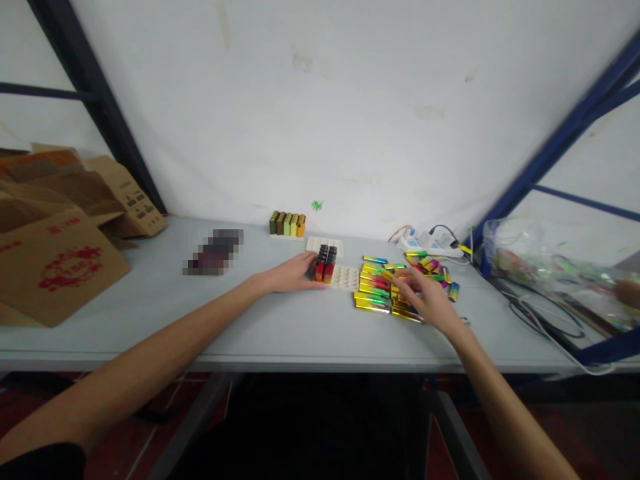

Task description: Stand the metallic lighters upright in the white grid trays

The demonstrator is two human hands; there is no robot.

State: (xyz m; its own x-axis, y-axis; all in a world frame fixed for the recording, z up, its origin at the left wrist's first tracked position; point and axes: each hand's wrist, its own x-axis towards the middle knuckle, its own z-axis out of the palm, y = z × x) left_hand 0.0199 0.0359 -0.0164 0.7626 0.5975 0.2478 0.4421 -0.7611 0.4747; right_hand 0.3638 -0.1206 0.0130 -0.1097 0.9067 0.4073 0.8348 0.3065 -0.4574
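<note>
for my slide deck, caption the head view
Left hand beside upright red-and-black lighters in a white tray, right hand over shiny multicolored pieces.

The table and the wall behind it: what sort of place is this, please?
Probably a small workshop or packing station: rows of lighters stand in a tray, shiny metallic-coloured pieces lie near the right hand, and opened cardboard boxes are piled at left.
</note>
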